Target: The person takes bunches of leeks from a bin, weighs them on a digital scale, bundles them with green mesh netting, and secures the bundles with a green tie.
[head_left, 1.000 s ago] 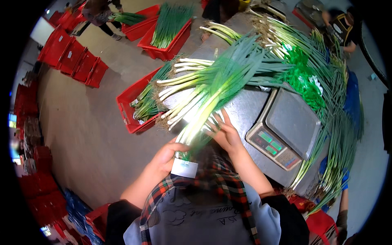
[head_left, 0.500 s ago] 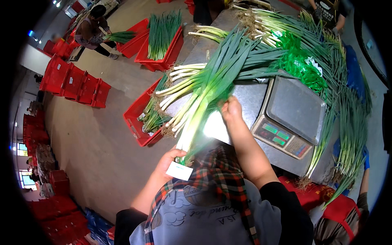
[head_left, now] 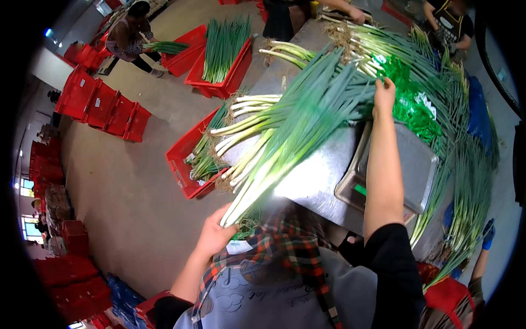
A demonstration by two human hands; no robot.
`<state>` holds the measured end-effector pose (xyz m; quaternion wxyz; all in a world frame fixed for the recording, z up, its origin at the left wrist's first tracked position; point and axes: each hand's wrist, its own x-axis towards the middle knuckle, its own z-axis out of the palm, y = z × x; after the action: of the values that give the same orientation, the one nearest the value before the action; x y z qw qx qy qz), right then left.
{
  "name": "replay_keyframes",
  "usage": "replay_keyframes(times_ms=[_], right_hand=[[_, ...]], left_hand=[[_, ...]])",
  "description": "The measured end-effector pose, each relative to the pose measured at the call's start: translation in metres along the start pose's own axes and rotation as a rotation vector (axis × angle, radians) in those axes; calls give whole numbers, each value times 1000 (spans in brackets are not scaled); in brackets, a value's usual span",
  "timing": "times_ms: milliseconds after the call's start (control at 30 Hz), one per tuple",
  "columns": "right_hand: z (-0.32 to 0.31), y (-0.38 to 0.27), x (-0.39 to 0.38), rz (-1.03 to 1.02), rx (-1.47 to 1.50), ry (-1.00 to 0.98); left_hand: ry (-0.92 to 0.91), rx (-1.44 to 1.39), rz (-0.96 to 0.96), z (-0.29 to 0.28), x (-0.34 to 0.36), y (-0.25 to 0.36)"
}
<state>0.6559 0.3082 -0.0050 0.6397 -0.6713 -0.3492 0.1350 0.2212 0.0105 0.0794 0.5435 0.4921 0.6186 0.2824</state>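
Observation:
My left hand (head_left: 218, 229) grips the white root end of a long bunch of green onions (head_left: 274, 151), with a white label (head_left: 239, 247) below the fingers. A sheer green mesh lies over the leaves. My right hand (head_left: 384, 96) is stretched out at the leaf tips, its fingers closed on something I cannot make out, beside a pile of green net bags (head_left: 413, 115). Under my right forearm sits a steel scale (head_left: 413, 167). More onion bunches (head_left: 244, 109) lie on the steel table (head_left: 312, 178), roots pointing left.
Red crates of onions (head_left: 216, 82) stand on the floor, another (head_left: 181, 170) beside the table. Stacked red crates (head_left: 96, 107) are at left. A co-worker (head_left: 129, 35) bends at a crate; others (head_left: 446, 24) work across the table and at lower right (head_left: 485, 241). Onion piles (head_left: 460, 181) cover the right side.
My right hand has moved up and right from the middle of the bunch to the leaf tips, across the scale. My left hand still holds the root end, slightly farther left.

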Motion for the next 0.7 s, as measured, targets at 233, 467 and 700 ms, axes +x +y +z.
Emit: replay_keyframes(times_ms=[233, 467, 700], right_hand=[[47, -76, -164, -566, -880, -933], [50, 17, -9, -238, -653, -445], [-39, -61, -55, -209, -132, -247]], left_hand=[[79, 479, 400, 9, 13, -41], [33, 203, 164, -4, 11, -97], [65, -678, -334, -8, -29, -48]])
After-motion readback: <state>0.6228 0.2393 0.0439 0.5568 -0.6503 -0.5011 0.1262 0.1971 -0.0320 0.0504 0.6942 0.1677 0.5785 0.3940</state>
